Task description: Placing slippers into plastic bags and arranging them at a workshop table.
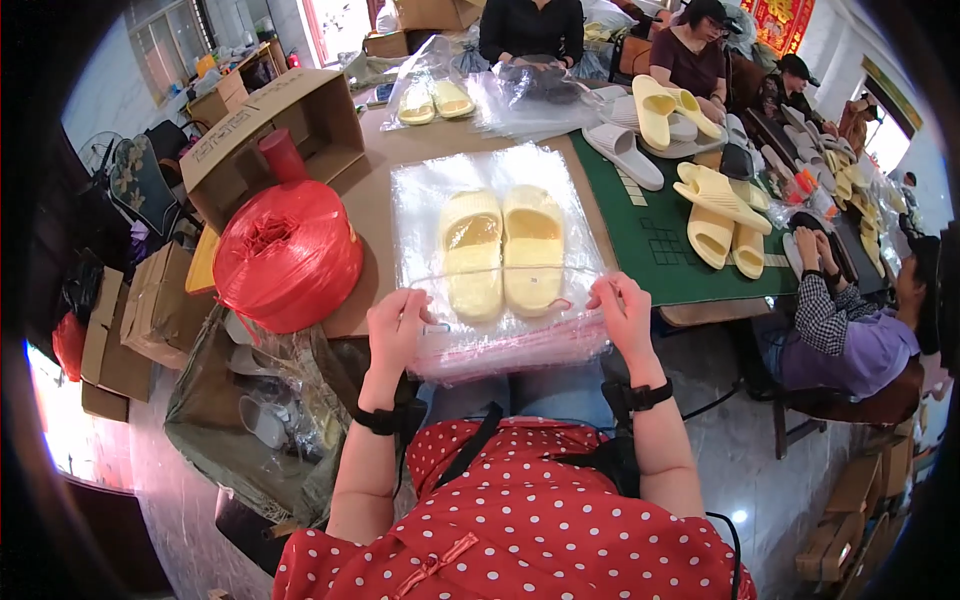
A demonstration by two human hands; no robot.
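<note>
Brown tabletop (376, 175) beneath a clear plastic bag (577, 225) pinched in left hand (394, 325) and right hand (626, 312), yellow slippers (472, 255) partly glare-hidden

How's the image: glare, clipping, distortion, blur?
Head view: specular glare streaks the clear bag around the yellow slippers; bright opening at lower left clips to white; a lamp-like hotspot shines on the floor; fisheye warps the room toward a black rim; left hand and right hand show no obvious motion blur.

Left hand (398, 322) and right hand (622, 305) well apart — each in a pinch — both forearms (365, 470) forward.
</note>
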